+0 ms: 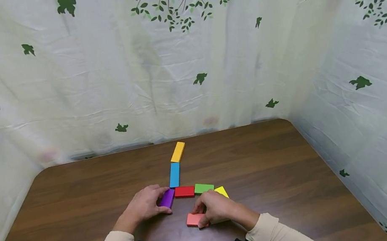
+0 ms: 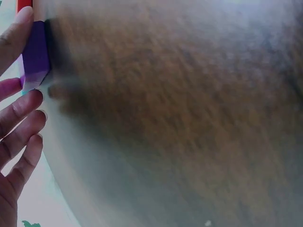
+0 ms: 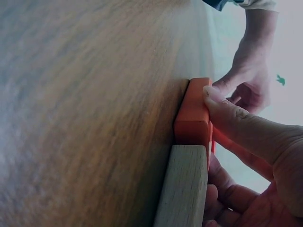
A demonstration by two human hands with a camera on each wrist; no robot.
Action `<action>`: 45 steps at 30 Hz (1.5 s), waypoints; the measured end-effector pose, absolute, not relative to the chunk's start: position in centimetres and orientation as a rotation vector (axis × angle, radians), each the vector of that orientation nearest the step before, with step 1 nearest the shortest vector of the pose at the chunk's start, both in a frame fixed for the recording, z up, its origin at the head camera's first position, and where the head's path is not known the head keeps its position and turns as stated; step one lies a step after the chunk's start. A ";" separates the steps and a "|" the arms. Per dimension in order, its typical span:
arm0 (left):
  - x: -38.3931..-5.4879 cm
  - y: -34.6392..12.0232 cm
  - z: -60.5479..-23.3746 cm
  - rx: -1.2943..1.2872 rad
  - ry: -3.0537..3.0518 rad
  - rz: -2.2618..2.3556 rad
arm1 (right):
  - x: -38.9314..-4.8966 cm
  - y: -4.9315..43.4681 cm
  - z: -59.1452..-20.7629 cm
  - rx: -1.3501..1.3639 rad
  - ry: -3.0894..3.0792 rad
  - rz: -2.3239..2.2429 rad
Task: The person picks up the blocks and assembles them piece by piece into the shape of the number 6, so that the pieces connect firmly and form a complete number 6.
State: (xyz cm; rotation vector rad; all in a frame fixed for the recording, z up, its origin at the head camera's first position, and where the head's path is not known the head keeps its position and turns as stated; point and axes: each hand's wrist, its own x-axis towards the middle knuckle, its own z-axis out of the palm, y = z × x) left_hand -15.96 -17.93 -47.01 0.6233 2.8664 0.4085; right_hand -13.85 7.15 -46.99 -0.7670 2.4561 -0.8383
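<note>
My left hand pinches a purple block between thumb and index finger; the other fingers stay off it in the left wrist view. One end of the purple block is right at the left end of a red block. My right hand pinches a coral block on the table, thumb on its near side. A plain wood block lies end to end with the coral one in the right wrist view, mostly hidden by the hand in the head view.
From the red block, a green block and a partly covered yellow block run rightward. A blue block and an orange-yellow block lead toward the far edge of the brown table. Patterned white cloth hangs around it.
</note>
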 end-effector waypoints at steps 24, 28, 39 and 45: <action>-15.9 -17.7 -47.6 0.742 3.003 0.242 | -13.9 7.2 -47.0 -0.775 2.466 -0.835; -15.9 -17.7 -47.5 0.742 3.009 0.220 | -13.8 7.2 -47.0 -0.773 2.470 -0.827; -16.1 -17.6 -47.8 0.774 3.050 0.178 | -13.9 7.2 -47.2 -0.775 2.476 -0.838; -16.0 -17.5 -47.8 0.773 3.060 0.190 | -13.9 7.2 -47.2 -0.803 2.488 -0.833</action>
